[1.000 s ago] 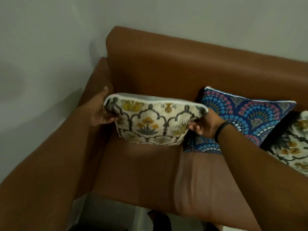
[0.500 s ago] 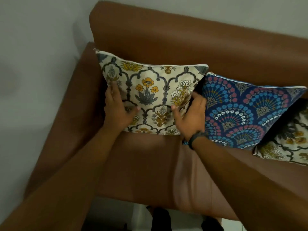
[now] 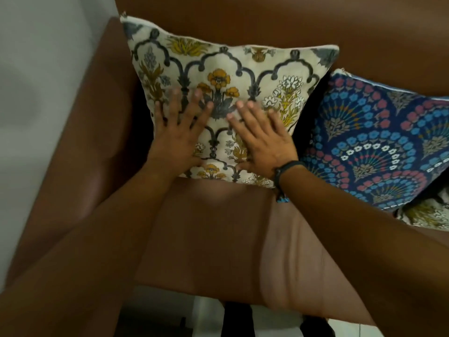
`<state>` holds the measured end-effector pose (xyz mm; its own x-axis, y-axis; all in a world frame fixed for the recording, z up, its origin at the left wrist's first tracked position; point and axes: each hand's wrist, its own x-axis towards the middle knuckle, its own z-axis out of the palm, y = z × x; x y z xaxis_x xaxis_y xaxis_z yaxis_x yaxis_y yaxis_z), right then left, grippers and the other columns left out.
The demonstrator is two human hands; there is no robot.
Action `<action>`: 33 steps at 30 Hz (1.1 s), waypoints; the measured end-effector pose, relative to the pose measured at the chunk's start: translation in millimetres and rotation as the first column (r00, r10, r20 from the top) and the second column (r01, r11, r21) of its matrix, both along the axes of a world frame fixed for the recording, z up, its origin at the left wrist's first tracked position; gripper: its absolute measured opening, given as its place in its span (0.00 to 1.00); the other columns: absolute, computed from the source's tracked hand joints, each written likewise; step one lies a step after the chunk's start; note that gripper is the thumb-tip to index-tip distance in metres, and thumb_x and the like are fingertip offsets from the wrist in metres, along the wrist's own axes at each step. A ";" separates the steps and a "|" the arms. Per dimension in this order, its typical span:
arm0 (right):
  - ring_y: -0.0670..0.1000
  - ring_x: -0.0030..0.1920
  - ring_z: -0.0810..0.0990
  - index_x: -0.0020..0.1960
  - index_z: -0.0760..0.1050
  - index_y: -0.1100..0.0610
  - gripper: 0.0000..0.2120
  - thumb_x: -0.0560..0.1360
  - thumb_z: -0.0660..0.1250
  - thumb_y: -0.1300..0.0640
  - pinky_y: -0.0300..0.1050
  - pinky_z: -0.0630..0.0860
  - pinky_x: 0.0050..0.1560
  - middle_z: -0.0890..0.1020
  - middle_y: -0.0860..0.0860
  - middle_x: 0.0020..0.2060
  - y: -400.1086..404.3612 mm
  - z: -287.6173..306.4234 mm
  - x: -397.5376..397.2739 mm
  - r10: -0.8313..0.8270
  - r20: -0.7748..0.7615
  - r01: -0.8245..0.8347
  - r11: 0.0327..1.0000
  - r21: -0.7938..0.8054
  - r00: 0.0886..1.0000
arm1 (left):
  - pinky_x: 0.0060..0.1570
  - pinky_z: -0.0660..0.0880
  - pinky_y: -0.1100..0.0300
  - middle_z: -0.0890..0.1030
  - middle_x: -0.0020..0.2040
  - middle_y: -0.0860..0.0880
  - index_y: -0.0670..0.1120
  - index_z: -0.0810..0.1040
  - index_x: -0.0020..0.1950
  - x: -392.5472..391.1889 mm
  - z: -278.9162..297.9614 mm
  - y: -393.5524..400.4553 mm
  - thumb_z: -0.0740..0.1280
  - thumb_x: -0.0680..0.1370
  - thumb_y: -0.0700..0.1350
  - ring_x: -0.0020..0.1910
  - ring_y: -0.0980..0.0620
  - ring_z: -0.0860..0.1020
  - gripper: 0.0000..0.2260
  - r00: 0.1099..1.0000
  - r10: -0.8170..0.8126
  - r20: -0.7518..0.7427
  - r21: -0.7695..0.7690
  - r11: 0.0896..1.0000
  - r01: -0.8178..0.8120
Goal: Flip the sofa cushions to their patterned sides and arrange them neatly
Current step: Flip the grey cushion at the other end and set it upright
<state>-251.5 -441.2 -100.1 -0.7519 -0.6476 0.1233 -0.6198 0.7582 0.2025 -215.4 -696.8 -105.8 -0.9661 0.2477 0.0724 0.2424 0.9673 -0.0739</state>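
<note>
A cream cushion (image 3: 243, 62) with grey arches and yellow flowers leans upright against the brown sofa's backrest (image 3: 267, 23), patterned side facing me. My left hand (image 3: 178, 135) lies flat on its lower left, fingers spread. My right hand (image 3: 261, 139), a dark band on its wrist, presses flat on its lower middle. Neither hand grips the fabric. To the right, a blue cushion (image 3: 379, 142) with pink and blue fan patterns leans on the backrest. A second cream floral cushion (image 3: 427, 215) peeks out below it at the right edge.
The sofa's left armrest (image 3: 97, 132) runs beside the cream cushion, with a grey wall (image 3: 43, 69) beyond it. The brown seat (image 3: 218, 239) spreads in front of the cushions. Pale floor and dark shapes (image 3: 238, 319) show under the seat's front edge.
The cream cushion went from held at its ends above the seat to standing against the backrest. Both hands let go of its edges and now lie flat on its front.
</note>
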 end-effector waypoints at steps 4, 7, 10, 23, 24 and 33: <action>0.54 0.82 0.33 0.86 0.39 0.46 0.67 0.61 0.71 0.22 0.60 0.35 0.79 0.34 0.50 0.84 54.8 -5.7 0.8 -0.238 0.139 0.255 0.959 -0.124 0.961 | 0.73 0.52 0.23 0.40 0.85 0.38 0.51 0.37 0.85 9.9 -7.4 -34.8 0.75 0.59 0.74 0.81 0.24 0.43 0.69 0.974 0.191 0.125 0.168 0.963 -0.210; 0.56 0.84 0.38 0.84 0.33 0.49 0.71 0.61 0.75 0.25 0.61 0.44 0.80 0.39 0.55 0.85 77.8 -0.8 7.8 -0.401 0.306 0.463 0.870 -0.168 0.864 | 0.75 0.54 0.27 0.38 0.85 0.37 0.48 0.35 0.85 17.8 -4.7 -57.5 0.79 0.61 0.68 0.82 0.27 0.44 0.70 0.895 0.329 0.302 0.285 0.865 -0.414; 0.56 0.84 0.46 0.85 0.38 0.54 0.69 0.63 0.80 0.32 0.59 0.52 0.82 0.46 0.55 0.85 64.5 7.7 14.4 -0.375 0.433 0.536 0.769 -0.349 0.820 | 0.77 0.56 0.33 0.41 0.86 0.40 0.47 0.34 0.85 19.5 6.5 -63.4 0.85 0.60 0.59 0.84 0.37 0.47 0.72 0.861 0.275 0.428 0.437 0.771 -0.463; 0.63 0.83 0.51 0.83 0.55 0.47 0.48 0.72 0.78 0.44 0.67 0.59 0.76 0.53 0.58 0.84 15.9 46.9 32.5 -0.132 0.254 0.225 0.895 -0.386 0.958 | 0.73 0.57 0.28 0.47 0.85 0.37 0.53 0.47 0.86 12.2 58.9 -23.9 0.73 0.72 0.67 0.83 0.33 0.47 0.52 1.000 0.016 0.001 0.272 0.962 -0.015; 0.63 0.83 0.51 0.83 0.54 0.46 0.47 0.73 0.77 0.44 0.69 0.58 0.76 0.52 0.59 0.84 22.3 43.4 25.3 -0.163 0.253 0.248 0.902 -0.353 0.954 | 0.72 0.58 0.27 0.46 0.86 0.38 0.55 0.46 0.86 10.7 51.8 -27.3 0.75 0.71 0.65 0.83 0.33 0.47 0.53 1.000 0.015 0.019 0.247 0.969 -0.019; 0.38 0.72 0.65 0.81 0.53 0.39 0.48 0.70 0.76 0.32 0.43 0.64 0.74 0.64 0.30 0.73 55.4 3.8 33.1 -0.077 0.772 0.723 0.420 -0.548 0.630 | 0.74 0.65 0.54 0.62 0.79 0.61 0.62 0.46 0.84 23.4 7.8 -55.1 0.84 0.64 0.61 0.76 0.57 0.65 0.61 0.706 0.114 0.699 0.688 0.162 -0.708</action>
